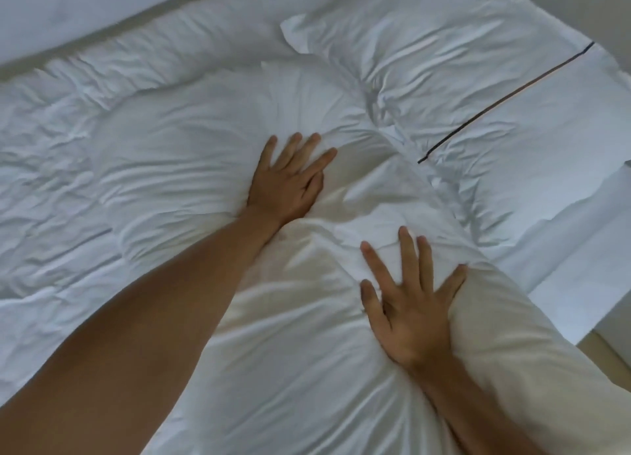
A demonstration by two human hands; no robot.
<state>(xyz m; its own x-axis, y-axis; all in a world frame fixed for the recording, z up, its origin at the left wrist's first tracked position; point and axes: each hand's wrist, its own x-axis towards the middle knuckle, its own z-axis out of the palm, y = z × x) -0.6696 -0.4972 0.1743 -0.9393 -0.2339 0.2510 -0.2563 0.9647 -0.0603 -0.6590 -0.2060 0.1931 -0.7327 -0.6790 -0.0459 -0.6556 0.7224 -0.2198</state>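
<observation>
A plump white pillow (pixel 211 140) lies across the middle of a bed, its cover creased. My left hand (pixel 290 181) presses flat into its middle with the fingers spread and straight. My right hand (pixel 409 304) lies flat, fingers spread, on the nearer end of the same white bedding, the thumb out to the right against a bulge of fabric. Both forearms reach in from the bottom edge. Neither hand grips anything.
A second white pillow (pixel 426 45) lies at the back right. A white sheet with a thin dark stripe (pixel 505 103) covers the right side. A rumpled white duvet (pixel 44 168) spreads to the left. The bed's right edge (pixel 580 318) drops to a beige floor.
</observation>
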